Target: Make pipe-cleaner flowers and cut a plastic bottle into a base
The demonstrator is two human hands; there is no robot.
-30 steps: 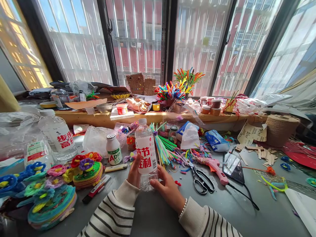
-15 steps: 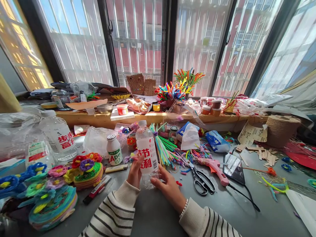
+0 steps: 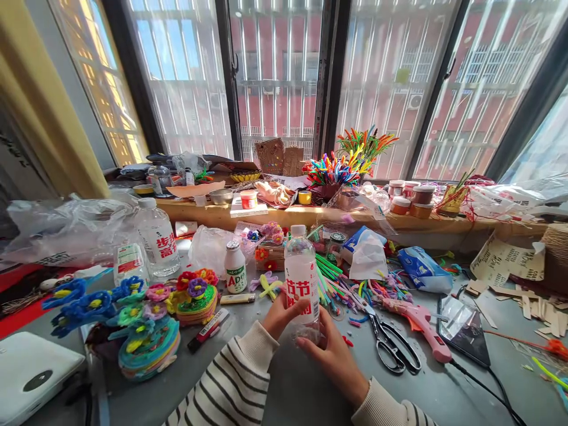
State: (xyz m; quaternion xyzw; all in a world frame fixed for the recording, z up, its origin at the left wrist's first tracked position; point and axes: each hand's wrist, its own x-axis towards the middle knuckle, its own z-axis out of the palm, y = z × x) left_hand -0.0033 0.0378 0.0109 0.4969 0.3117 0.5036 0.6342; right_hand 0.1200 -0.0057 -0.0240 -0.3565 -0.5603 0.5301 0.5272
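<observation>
The left hand [image 3: 278, 312] is wrapping its fingers around the lower label of a clear plastic bottle [image 3: 302, 278], thumb lying across the front, while the right hand [image 3: 331, 349] is cupping the bottle's base from below with fingers curled closed against it. The bottle is standing upright near the middle of the desk's [image 3: 302, 396] front edge, white cap on, its white label showing large red characters reading 节节 with a barcode down the side. Further left, toward the desk's middle, a small white bottle [image 3: 235, 267] is showing "AD" in green print. Behind it, nearer the back-left, a larger water bottle [image 3: 156, 238] is carrying red characters 步步高. A white lighter [image 3: 237, 299] is lying just beside the small bottle. To the right, black-handled scissors [image 3: 393, 349] are resting next to a pink glue gun [image 3: 419, 319]. Felt flowers [image 3: 146, 313] are piling up along the desk's left side.
</observation>
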